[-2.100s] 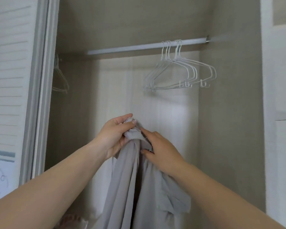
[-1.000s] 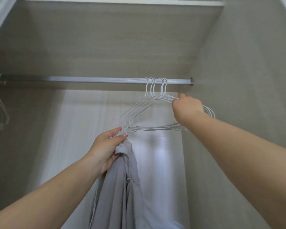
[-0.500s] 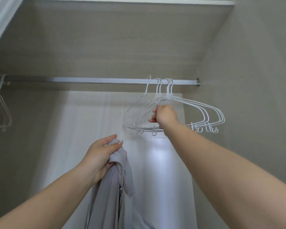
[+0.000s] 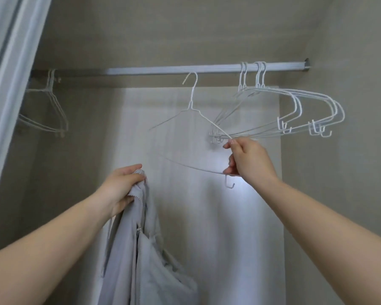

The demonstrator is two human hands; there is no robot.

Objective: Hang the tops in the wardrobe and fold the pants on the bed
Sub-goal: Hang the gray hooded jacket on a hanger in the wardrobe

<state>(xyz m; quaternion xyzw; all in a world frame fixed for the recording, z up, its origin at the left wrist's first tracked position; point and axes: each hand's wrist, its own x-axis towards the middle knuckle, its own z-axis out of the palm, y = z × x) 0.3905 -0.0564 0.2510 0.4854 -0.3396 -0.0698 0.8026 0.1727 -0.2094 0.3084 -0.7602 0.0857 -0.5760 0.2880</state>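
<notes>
Now the right hand (image 4: 250,158) has pulled one white wire hanger (image 4: 193,111) away from the bunch of hangers (image 4: 295,111) at the upper right of the frame; half a second ago that hand was still in among them at the rail. Thumb and fingers pinch the hanger's right shoulder and bottom wire, and its hook sits just below the wardrobe rail (image 4: 174,69) near the centre top, apparently clear of it. The left hand (image 4: 121,190), low and left of centre, has kept its fingers curled round the collar of the grey zip-up top (image 4: 145,249), which hangs straight down to the bottom edge, well apart from the hanger. So the hanger is in hand and the top is ready; threading the hanger into the top's shoulders looks like the next step. Two more hangers (image 4: 51,111) dangle at the far left of the rail.
</notes>
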